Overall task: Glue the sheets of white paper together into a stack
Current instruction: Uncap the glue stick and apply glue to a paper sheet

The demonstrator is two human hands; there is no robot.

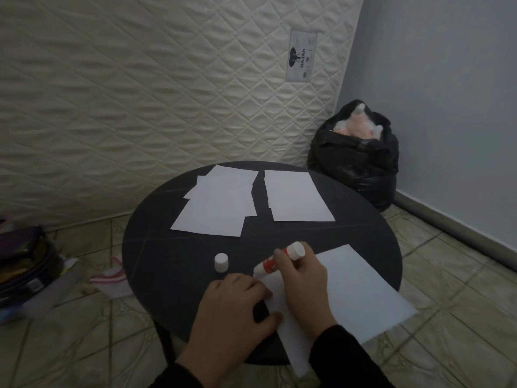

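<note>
Paper sheet [361, 289] pinned under flat left-hand fingers [251, 287]; right-hand fingers [282, 257] grip glue stick [279, 260]; mattress label [301, 56] reads "GAJAH".

Round dark table [173, 247] on a tiled floor [447, 317]. Behind it, quilted cream mattress [140, 107] upright, bearing a label [301, 56] reading GAJAH. Black plastic bag [355, 169] in the corner beside the grey wall [447, 107], pink stuffing showing. Left: bags [25, 264], red-striped white cloth [112, 278].
</note>
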